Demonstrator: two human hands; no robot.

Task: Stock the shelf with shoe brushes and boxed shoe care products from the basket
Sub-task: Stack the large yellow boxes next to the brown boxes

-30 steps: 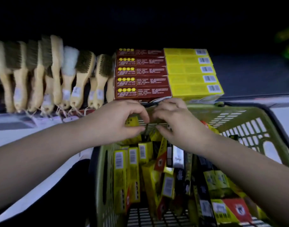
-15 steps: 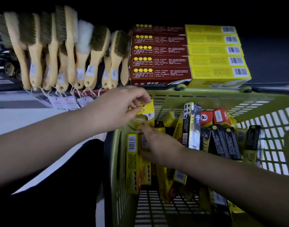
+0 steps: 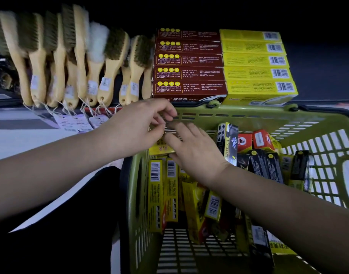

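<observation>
The slotted plastic basket (image 3: 238, 115) is olive green with black rim trim. In it, long cardboard boxes (image 3: 154, 194) are yellow with white barcode panels and black print, some tipped red. The slim cartons (image 3: 264, 167) are black with small yellow dots, and two small boxes (image 3: 258, 140) are red. A small yellow carton (image 3: 159, 149) carries what seems to be red lettering.

The stacked flat boxes (image 3: 187, 74) are dark maroon with rows of four yellow dots. The neighbouring stack (image 3: 254, 74) is bright yellow with white barcodes. The wooden-handled shoe brushes (image 3: 110, 74) are pale tan with olive-brown bristles, one fluffy white. Their paper tags (image 3: 74, 121) are white.
</observation>
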